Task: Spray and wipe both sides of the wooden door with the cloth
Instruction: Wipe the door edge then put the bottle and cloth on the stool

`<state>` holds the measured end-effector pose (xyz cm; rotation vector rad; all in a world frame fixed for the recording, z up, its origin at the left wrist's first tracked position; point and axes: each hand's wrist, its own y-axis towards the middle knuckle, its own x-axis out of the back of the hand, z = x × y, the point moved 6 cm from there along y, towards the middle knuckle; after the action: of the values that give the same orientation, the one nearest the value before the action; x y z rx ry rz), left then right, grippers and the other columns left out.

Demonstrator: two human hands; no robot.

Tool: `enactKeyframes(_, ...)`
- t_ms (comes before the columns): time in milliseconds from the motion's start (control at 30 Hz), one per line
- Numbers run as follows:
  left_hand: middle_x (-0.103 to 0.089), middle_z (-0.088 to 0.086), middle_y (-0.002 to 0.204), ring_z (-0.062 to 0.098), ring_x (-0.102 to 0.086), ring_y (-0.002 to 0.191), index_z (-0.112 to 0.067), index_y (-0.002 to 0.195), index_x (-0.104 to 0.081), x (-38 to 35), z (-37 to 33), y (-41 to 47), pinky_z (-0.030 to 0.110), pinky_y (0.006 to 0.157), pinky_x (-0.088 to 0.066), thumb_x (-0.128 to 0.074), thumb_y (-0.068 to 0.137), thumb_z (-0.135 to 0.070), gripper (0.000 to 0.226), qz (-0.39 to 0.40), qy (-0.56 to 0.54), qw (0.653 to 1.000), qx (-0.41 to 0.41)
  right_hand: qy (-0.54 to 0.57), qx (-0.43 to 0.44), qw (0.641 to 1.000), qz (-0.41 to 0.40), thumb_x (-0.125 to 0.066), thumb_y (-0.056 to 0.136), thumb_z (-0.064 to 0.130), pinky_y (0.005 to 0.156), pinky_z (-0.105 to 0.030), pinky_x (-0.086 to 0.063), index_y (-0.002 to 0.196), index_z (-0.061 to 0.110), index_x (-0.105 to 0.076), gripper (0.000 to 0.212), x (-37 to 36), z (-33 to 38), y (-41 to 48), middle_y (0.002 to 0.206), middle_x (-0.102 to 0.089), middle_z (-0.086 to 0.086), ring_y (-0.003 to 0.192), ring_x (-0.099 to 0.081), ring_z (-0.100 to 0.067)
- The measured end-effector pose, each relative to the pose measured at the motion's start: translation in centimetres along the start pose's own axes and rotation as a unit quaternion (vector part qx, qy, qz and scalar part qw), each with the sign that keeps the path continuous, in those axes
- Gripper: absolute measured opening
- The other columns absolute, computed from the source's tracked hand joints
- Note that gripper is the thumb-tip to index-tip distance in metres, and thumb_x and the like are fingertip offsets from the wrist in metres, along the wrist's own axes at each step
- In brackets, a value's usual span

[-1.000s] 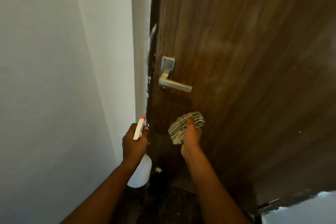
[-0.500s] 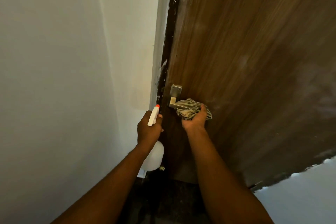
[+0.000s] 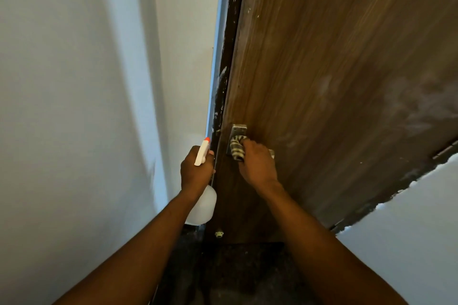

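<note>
The brown wooden door [image 3: 322,69] fills the right half of the head view, with pale smears on its right part. My right hand [image 3: 257,163] presses a striped grey cloth [image 3: 237,147] around the metal lever handle, whose plate [image 3: 238,129] shows just above the cloth. The lever itself is mostly hidden under the cloth and hand. My left hand [image 3: 195,171] holds a white spray bottle [image 3: 203,203] with an orange nozzle tip, upright beside the door's edge.
A white wall [image 3: 74,106] stands close on the left, meeting the dark, paint-flecked door frame [image 3: 228,57]. A hinge [image 3: 443,151] shows at the far right, with white wall below it. The dark floor [image 3: 235,267] lies between my forearms. A small doorstop [image 3: 219,234] sits near the door's bottom.
My right hand rose with the cloth from below the handle onto the lever and now wraps it near the plate. The view tilted upward. My left hand kept the bottle beside the door edge.
</note>
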<state>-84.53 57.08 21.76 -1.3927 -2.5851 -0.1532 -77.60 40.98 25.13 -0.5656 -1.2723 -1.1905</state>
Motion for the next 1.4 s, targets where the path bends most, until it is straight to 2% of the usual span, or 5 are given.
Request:
enactKeyframes(233,-0.066,0.007,0.099,0.024,-0.069,0.077,-0.019,0.113,-0.055,3.5,0.4,-8.8,0.042,0.066,-0.06,-0.059,0.088,-0.035,0.03,-0.003,-0.018,1.0,-0.005,0.104,-0.117,0.986,-0.05,-0.062,0.091,0.017,0.089,-0.036,-0.05,0.114,0.015,-0.061,0.024,3.6,0.7,-8.2,0.112,-0.066,-0.005,0.104,-0.062,-0.022)
enactKeyframes(467,-0.066,0.009,0.095,0.023,-0.068,0.075,-0.018,0.11,-0.055,6.0,-0.9,-14.9,0.038,0.067,-0.06,-0.057,0.09,-0.032,0.024,0.002,-0.023,0.999,-0.024,0.306,-0.323,0.869,-0.216,-0.067,0.09,0.02,0.087,-0.032,-0.051,0.116,0.012,-0.064,0.027,7.5,0.6,-17.0,0.114,-0.063,-0.004,0.103,-0.062,-0.02)
enactKeyframes(733,-0.066,0.006,0.095,0.024,-0.067,0.08,-0.021,0.11,-0.057,2.9,-3.3,-16.4,0.046,0.073,-0.059,-0.06,0.089,-0.03,0.023,0.065,-0.034,0.996,-0.049,0.383,-0.407,0.793,-0.243,-0.064,0.092,0.019,0.086,-0.021,-0.042,0.123,0.014,-0.062,0.031,8.0,0.6,-23.7,0.117,-0.064,0.0,0.104,-0.061,-0.015)
enactKeyframes(1167,-0.066,0.007,0.084,0.026,-0.066,0.076,-0.052,0.081,-0.057,-3.6,-2.1,-21.3,0.052,0.069,-0.055,-0.061,0.087,-0.029,0.023,0.203,-0.05,0.972,-0.108,0.156,-0.415,0.889,-0.112,-0.061,0.095,0.025,0.084,-0.03,-0.05,0.106,0.016,-0.069,0.016,13.7,-2.9,-35.4,0.098,-0.07,-0.002,0.091,-0.066,-0.019)
enactKeyframes(1400,-0.06,-0.003,0.073,0.017,-0.061,0.068,-0.036,0.083,-0.058,-8.4,-1.6,-25.7,0.036,0.06,-0.051,-0.059,0.089,-0.018,0.019,0.294,-0.026,0.944,-0.146,0.101,-0.46,0.874,-0.116,-0.068,0.091,0.022,0.08,-0.035,-0.056,0.103,0.02,-0.072,0.013,16.5,-5.8,-40.8,0.09,-0.073,-0.002,0.078,-0.067,-0.017)
